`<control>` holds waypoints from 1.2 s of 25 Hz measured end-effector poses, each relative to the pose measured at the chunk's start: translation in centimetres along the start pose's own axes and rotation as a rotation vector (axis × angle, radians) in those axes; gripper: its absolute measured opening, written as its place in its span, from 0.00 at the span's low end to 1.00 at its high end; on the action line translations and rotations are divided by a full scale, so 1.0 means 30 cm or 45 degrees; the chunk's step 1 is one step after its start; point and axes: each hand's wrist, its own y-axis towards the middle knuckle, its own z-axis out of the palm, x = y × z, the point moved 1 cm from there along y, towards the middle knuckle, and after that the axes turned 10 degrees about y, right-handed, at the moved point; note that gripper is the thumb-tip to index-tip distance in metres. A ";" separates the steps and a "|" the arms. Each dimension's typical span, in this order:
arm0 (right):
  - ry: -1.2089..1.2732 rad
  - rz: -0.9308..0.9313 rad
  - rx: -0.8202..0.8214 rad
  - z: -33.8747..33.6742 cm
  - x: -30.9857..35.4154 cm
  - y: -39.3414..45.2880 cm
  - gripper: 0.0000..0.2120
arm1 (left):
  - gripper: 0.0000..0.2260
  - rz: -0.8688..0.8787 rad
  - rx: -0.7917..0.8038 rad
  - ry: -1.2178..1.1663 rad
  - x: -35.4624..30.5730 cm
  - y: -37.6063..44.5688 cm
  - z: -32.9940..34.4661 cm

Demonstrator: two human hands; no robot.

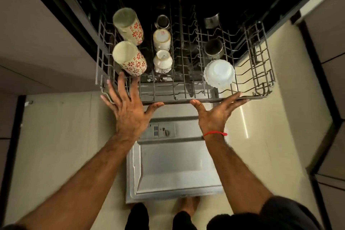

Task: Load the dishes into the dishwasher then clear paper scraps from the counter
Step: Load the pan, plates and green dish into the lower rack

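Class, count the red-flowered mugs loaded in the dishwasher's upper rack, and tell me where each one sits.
2. Both lie in the upper rack along its left side: the rear flowered mug, and the front flowered mug just beyond the left hand. None seems hidden.

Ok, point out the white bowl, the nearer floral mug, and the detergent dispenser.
white bowl (219,73), head view, upturned base.
nearer floral mug (130,59), head view, patterned side.
detergent dispenser (158,130), head view, grey cover on the open door.

I'm getting warm, dim light; the dishwasher cavity (233,3) goes nearly black. A bright glare streak lies on the floor (244,117). Forearms blur slightly, and edges bow from the wide lens.
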 end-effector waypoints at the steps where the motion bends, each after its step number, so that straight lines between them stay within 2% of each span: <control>1: -0.002 -0.020 0.016 0.025 0.019 0.048 0.68 | 0.48 0.003 -0.003 -0.008 -0.006 0.058 -0.004; 6: -0.001 -0.026 0.096 0.140 0.168 0.332 0.69 | 0.45 0.005 0.075 -0.076 -0.061 0.386 -0.024; 12: -0.103 0.094 0.071 0.308 0.294 0.514 0.70 | 0.43 -0.021 0.144 0.059 -0.045 0.699 -0.072; 16: -0.093 0.033 0.034 0.330 0.253 0.519 0.68 | 0.41 0.050 0.039 0.072 -0.036 0.700 -0.036; 21: 0.114 -0.086 0.061 0.319 0.230 0.524 0.67 | 0.40 0.091 -0.004 0.053 -0.030 0.694 -0.044; 23: 0.222 -0.158 0.053 0.301 0.203 0.523 0.62 | 0.38 0.118 -0.051 0.020 -0.024 0.675 -0.029; 26: 0.276 -0.347 0.029 0.259 0.140 0.487 0.49 | 0.35 0.174 -0.242 0.036 -0.014 0.593 0.023; 28: 0.198 -0.467 -0.007 0.239 0.059 0.447 0.45 | 0.37 0.259 -0.373 0.002 0.000 0.510 0.088; 30: 0.044 -0.552 0.022 0.239 -0.034 0.417 0.44 | 0.39 0.378 -0.397 -0.004 0.020 0.429 0.183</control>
